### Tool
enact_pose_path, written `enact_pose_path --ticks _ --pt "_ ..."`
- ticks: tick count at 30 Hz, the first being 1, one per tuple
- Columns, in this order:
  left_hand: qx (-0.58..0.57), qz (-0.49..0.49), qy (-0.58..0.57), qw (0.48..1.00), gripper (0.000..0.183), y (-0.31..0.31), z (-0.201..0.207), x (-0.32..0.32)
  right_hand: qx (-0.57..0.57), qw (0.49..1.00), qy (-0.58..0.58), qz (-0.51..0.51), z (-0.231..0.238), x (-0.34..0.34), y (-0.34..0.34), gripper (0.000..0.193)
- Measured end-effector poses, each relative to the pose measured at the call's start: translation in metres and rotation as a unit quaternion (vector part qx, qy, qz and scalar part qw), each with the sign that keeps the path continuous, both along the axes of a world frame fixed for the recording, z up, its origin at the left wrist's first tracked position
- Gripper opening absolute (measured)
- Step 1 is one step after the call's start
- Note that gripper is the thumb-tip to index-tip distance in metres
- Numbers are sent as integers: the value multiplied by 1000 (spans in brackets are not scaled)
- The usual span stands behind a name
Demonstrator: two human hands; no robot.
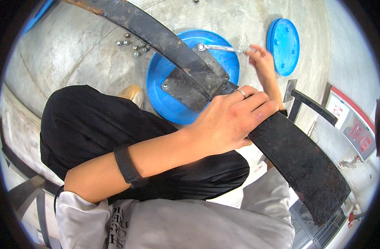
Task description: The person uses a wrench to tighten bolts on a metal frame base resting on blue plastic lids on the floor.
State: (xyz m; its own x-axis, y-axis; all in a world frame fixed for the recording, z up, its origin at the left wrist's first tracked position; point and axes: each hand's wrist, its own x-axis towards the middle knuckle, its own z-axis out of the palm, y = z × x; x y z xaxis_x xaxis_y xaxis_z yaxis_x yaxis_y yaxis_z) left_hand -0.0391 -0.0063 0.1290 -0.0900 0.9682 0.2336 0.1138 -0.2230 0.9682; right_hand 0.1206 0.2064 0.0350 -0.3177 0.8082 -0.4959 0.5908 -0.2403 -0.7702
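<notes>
My left hand [235, 114] is closed over a long black steel bar [302, 153], with a ring on one finger. The bar crosses a square black metal plate [186, 89], which lies on a round blue disc [154, 79] on the floor. A bolt head [165, 86] shows at the plate's left corner. At its far corner, the ring end of a silver wrench [223, 48] sits around another bolt. My right hand [262, 62], slightly blurred, has its curled fingers at the wrench's free end. Part of the plate is hidden beneath the bar.
Several loose bolts [136, 46] stand on the concrete floor left of the disc. More blue discs [286, 47] lie at the far right. A black metal frame [314, 106] is beyond my right arm, and another dark frame [28, 189] is at the lower left. My shoe [132, 94] is beside the disc.
</notes>
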Motion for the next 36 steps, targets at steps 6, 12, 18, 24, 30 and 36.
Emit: enact_pose_path --ticks 6,12,18,24,30,36 --pt "6 18 10 1000 50 1 -2 3 141 977 50 150 38 -102 31 27" --pt "13 26 9 1000 49 -2 -4 3 20 910 89 404 73 -164 -19 13" --pt "15 33 8 999 48 -1 -4 3 78 954 128 260 68 -99 -4 21" --pt "-2 25 16 1000 51 -2 -3 2 -42 985 168 -9 54 -9 -30 12" --pt "13 25 7 1000 60 -1 -4 2 -134 971 125 -153 46 24 -93 12" --pt "8 3 5 1000 66 -1 -1 -2 -175 962 157 -138 50 15 -128 12"
